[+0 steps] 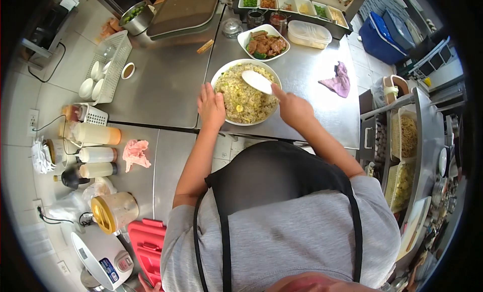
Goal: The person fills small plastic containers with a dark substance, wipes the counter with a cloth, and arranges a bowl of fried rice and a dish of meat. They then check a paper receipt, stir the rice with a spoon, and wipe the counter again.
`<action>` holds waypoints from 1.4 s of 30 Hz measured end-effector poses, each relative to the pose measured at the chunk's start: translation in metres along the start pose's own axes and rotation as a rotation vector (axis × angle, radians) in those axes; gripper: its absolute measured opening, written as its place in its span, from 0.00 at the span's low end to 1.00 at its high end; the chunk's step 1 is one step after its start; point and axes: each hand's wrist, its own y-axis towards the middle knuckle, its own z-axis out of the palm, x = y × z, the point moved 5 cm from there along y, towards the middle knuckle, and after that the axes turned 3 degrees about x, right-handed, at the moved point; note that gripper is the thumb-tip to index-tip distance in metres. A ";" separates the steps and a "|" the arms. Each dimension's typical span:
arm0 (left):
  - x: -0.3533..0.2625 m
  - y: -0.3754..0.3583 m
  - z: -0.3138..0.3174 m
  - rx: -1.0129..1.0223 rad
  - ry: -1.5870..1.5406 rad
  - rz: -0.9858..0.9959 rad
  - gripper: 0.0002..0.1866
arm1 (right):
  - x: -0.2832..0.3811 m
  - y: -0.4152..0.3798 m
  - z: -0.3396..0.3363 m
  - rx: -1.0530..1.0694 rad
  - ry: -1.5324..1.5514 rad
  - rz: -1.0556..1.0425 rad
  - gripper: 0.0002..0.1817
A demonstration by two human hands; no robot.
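Observation:
A large white plate (220,78) heaped with fried rice (245,98) sits on the steel counter (166,85) in front of me. My left hand (211,106) rests flat against the plate's left rim, fingers together. My right hand (292,108) holds a white rice paddle (256,82) whose blade lies over the top of the rice. Just beyond stands a smaller white dish (243,38) of braised meat with greens (265,45).
A lidded clear container (308,34) and a purple cloth (337,81) lie right of the dishes. Garnish trays (292,4) line the back. A white basket of spoons (108,68), squeeze bottles (98,135), a pink cloth (135,153) and a rice cooker (100,259) stand left.

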 end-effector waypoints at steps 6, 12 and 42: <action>0.003 0.000 0.004 -0.017 0.015 0.026 0.29 | 0.015 0.046 -0.005 -0.021 -0.077 -0.079 0.27; 0.005 -0.001 0.004 -0.025 0.016 0.030 0.29 | -0.017 0.026 -0.024 -0.090 0.135 -0.140 0.24; 0.009 -0.003 0.004 -0.068 -0.018 -0.054 0.28 | -0.052 -0.011 0.012 -0.011 0.364 -0.510 0.25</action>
